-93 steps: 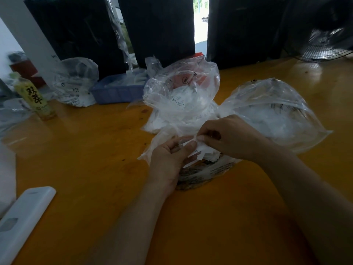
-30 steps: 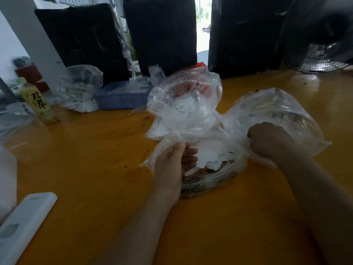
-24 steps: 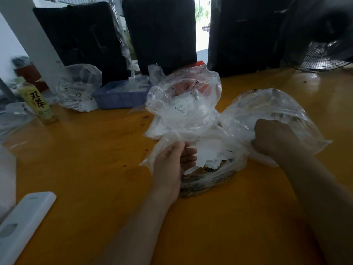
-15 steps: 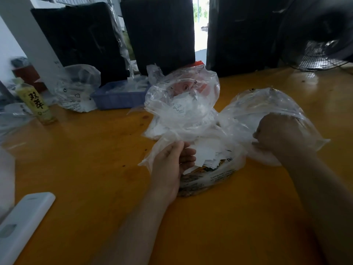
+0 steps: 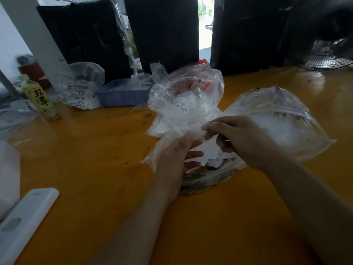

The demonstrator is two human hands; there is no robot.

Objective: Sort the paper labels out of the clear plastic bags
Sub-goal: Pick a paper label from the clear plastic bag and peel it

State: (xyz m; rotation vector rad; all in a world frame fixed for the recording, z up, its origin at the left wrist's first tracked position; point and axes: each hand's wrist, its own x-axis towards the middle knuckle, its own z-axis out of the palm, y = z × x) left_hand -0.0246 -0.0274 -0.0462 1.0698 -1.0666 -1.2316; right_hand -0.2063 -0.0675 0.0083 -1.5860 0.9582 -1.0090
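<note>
A heap of clear plastic bags [image 5: 186, 101] lies in the middle of the orange table [image 5: 91, 169]. A large puffed clear bag [image 5: 282, 119] sits to its right. White paper labels [image 5: 212, 156] lie in a pile on a printed bag [image 5: 212, 175] under my hands. My left hand [image 5: 176, 159] holds a small clear bag [image 5: 162, 148] by its edge. My right hand [image 5: 238, 136] pinches the top of that same small bag with thumb and fingers, just right of my left hand.
A blue tray [image 5: 122, 94] and another filled clear bag [image 5: 82, 88] stand at the back left, with a yellow drink bottle [image 5: 41, 100] further left. A white remote-like device [image 5: 23, 220] lies at the near left. Black covered shapes [image 5: 162, 33] and a fan [image 5: 328, 44] line the far edge.
My right hand left the large puffed bag on the right and came back left to the small bag held by my left hand. My left hand stayed in place.
</note>
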